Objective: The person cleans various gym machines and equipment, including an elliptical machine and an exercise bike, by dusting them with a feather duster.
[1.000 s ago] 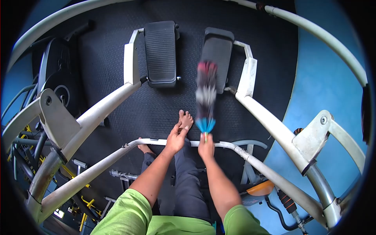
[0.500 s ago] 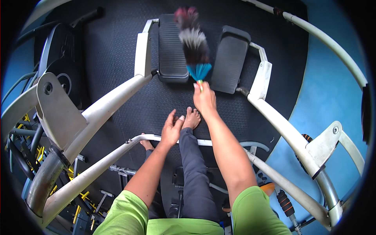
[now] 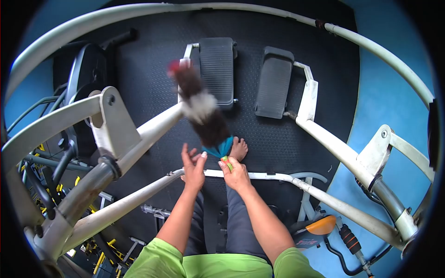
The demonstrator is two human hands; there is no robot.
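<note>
Feather duster (image 3: 202, 111) held up over the white crossbar (image 3: 259, 176), tilted to the left and away, blurred along its length: red tip at the far end, then dark feathers, a white band, more dark feathers, and a teal collar just above the green handle. Right hand (image 3: 236, 173) closed round that handle, fingers (image 3: 228, 167) clamped on it, only a short green stub showing above the fist. Far end of the duster overlapping the white left pedal arm (image 3: 160, 125) and the edge of the left foot pedal (image 3: 217, 69); whether touching or merely above, impossible to tell.

Left hand (image 3: 193, 167) just beside the right, raised over the same crossbar, fingers apart and holding nothing, fingertips near the teal collar. A bare foot (image 3: 239, 149) on the black rubber floor mat (image 3: 273, 134) just beyond the hands, partly hidden by the duster. Grey trousers and green sleeves below.

Further out: right foot pedal (image 3: 274, 83) beside the left one, both dark and ribbed. White curved tubing arching across the top and down the right. A flywheel housing (image 3: 85, 74) at far left. Blue floor (image 3: 394, 83) to the right of the mat. An orange part (image 3: 320, 225) low on the right, under the frame.
</note>
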